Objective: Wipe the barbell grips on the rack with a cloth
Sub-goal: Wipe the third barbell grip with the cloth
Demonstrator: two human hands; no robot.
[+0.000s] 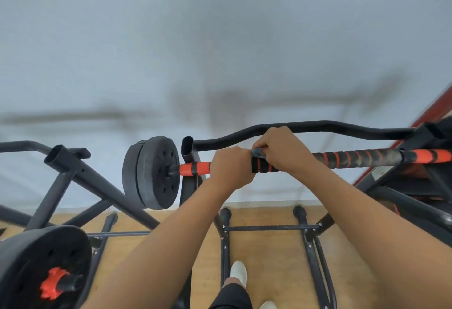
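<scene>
A barbell [362, 158] with an orange and black wrapped grip lies across a black rack [189, 147]. Black weight plates [151, 173] sit on its left end. My left hand [231, 168] is curled round the bar just right of the orange sleeve. My right hand [281, 151] sits next to it and grips a small grey-blue cloth [259, 153] against the bar. Only a corner of the cloth shows between my two hands.
A curved black bar [318, 126] of the rack runs behind the barbell. A second barbell with a black plate and an orange collar [52, 283] is at the lower left. Rack legs [266, 228] stand on the wooden floor around my feet [238, 272]. A pale wall is behind.
</scene>
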